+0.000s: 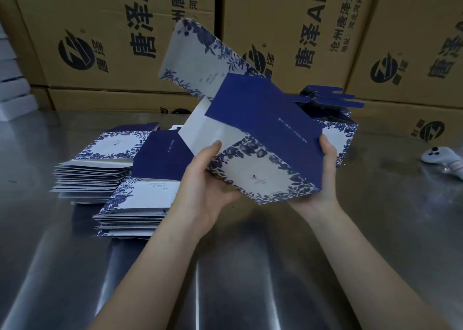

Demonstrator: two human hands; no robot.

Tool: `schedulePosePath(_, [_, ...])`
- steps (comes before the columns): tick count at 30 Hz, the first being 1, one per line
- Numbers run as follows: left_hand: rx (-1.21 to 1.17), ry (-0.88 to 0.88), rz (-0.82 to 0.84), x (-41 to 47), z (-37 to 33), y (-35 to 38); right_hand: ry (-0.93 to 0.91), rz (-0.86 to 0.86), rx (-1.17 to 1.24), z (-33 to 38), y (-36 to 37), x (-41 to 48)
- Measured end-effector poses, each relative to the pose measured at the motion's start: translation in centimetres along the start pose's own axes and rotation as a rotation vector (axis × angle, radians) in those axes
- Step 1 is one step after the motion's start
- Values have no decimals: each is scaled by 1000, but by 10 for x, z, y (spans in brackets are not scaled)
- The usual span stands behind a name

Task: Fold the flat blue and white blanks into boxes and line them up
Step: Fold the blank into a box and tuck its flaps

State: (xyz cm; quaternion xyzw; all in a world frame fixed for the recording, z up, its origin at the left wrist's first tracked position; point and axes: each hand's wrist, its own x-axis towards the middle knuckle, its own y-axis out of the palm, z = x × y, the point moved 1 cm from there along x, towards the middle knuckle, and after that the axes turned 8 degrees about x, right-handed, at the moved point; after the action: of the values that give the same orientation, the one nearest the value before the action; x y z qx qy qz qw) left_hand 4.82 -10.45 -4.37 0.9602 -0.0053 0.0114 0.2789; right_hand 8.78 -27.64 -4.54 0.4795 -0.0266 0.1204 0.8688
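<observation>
I hold a half-folded blue and white box [260,139] tilted above the steel table, its long floral lid flap sticking up to the back left. My left hand [203,181] grips the box's left end from below, thumb on the white inner panel. At the right end, my right hand [325,164] cups the corner with its thumb on the dark blue side. Two stacks of flat blanks [117,176] lie to the left on the table. Folded boxes [335,114] with raised blue flaps stand behind the held box at the right.
The steel table [225,267] spreads in front of me. Large brown cartons [300,29] with black print wall off the back. A white handheld controller [443,161] lies at the right edge. White flat items [12,86] are piled at the far left.
</observation>
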Motion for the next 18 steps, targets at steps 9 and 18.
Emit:
schedulePosePath(9, [299, 153, -338, 9, 5, -8, -325, -336, -766, 6, -2, 13])
schedulePosePath(18, [582, 429, -427, 7, 23, -5, -996, 266, -1050, -26, 44, -30])
